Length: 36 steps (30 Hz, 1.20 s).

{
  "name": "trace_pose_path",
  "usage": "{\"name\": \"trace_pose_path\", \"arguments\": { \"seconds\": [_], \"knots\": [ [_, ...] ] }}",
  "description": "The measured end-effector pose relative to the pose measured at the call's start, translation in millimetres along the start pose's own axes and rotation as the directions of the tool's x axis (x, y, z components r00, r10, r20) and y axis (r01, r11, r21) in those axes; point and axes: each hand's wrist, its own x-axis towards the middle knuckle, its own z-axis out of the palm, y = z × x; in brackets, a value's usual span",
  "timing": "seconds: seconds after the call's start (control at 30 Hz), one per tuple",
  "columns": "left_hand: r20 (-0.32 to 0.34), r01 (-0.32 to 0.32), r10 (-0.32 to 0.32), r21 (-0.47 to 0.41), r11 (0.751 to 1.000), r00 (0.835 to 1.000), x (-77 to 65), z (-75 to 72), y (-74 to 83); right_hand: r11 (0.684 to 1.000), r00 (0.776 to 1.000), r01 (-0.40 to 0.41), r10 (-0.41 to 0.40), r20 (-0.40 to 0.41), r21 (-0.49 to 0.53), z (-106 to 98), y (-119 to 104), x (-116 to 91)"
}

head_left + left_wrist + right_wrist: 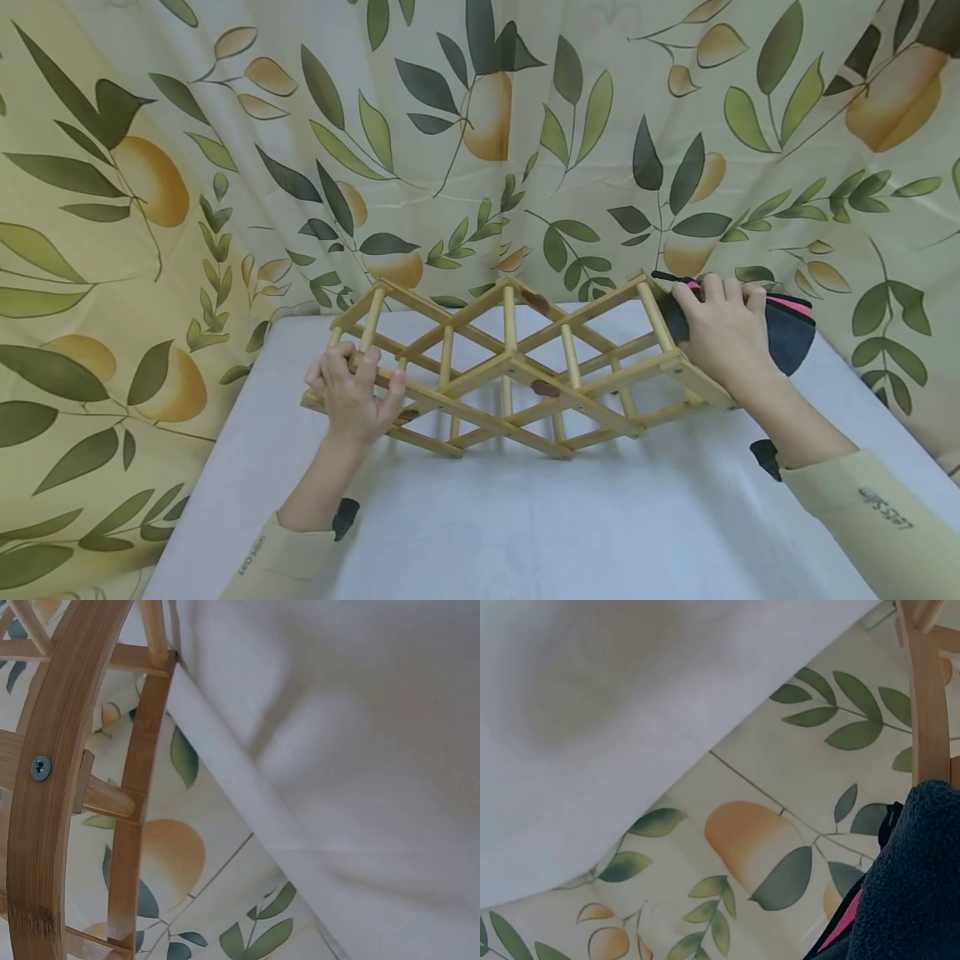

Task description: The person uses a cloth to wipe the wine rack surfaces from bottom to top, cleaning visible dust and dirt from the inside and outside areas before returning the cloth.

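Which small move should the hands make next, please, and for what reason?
Perhaps the right hand should wipe the dark cloth along the right end of the wooden rack: it holds the cloth there, while the left hand grips the left end.

Built as a folding lattice, the pale wooden rack [512, 364]: flat slats crossed in diamonds, round dowels between, a metal screw [40, 769] at one joint. Stretched from nine to three o'clock over the white table [480, 533], spread wide, with dark brown oval marks at about one, four and eight o'clock from its centre. Gripped at its nine o'clock end by the left hand [356, 387]. At the three o'clock end, a fuzzy dark blue item [791, 342], pink-banded, held under the right hand's [723, 329] curled fingers.
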Motion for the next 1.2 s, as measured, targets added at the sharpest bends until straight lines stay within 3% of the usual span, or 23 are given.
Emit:
{"name": "trace_pose_path", "arguments": {
  "seconds": [0.13,0.27,0.33,0.4,0.47,0.53,0.7,0.8,0.93,1.13,1.2],
  "knots": [
    [0.006,0.000,0.000,0.000,1.000,1.000,-0.2,-0.2,-0.3,1.000,1.000,-0.004,0.004,-0.017,0.012,0.3,0.3,-1.3],
    [0.005,0.003,-0.003,0.003,1.000,1.000,-0.4,0.1,-0.2,0.994,0.988,0.098,-0.091,-0.124,0.044,2.8,1.7,-1.4],
    [0.004,0.005,-0.005,0.004,1.000,1.000,-0.3,0.2,0.0,0.978,0.958,0.197,-0.178,-0.225,0.067,4.9,2.6,-0.7],
    [0.002,0.006,-0.006,0.004,1.000,1.000,-0.3,0.1,0.2,0.951,0.911,0.301,-0.265,-0.317,0.069,7.1,3.2,0.3],
    [0.000,0.007,-0.007,0.004,1.000,1.000,-0.5,-0.2,0.2,0.928,0.874,0.368,-0.325,-0.361,0.056,8.5,3.3,0.9],
    [-0.002,0.007,-0.007,0.003,1.000,1.000,-0.9,-0.4,0.2,0.931,0.884,0.363,-0.329,-0.331,0.044,8.5,2.9,0.9],
    [0.002,0.008,-0.008,0.006,1.000,1.000,-1.3,-0.3,0.2,0.982,0.975,0.188,-0.184,-0.126,0.019,3.8,0.2,-2.1],
    [0.005,0.009,-0.009,0.007,1.000,1.000,-1.5,-0.3,0.2,0.991,0.989,0.133,-0.132,-0.073,0.012,2.1,-1.6,-2.8],
    [0.007,0.007,-0.007,0.005,1.000,1.000,-1.4,0.0,0.6,0.983,0.976,0.181,-0.177,-0.124,0.020,3.5,0.2,-2.9],
    [0.002,0.004,-0.004,0.003,1.000,1.000,-0.4,0.2,0.7,0.937,0.903,0.348,-0.328,-0.278,0.025,8.5,3.6,-1.2],
    [0.001,0.004,-0.004,0.008,1.000,1.000,-0.4,0.0,0.5,0.939,0.906,0.343,-0.323,-0.273,0.029,8.3,3.0,-0.5]
  ]
}}
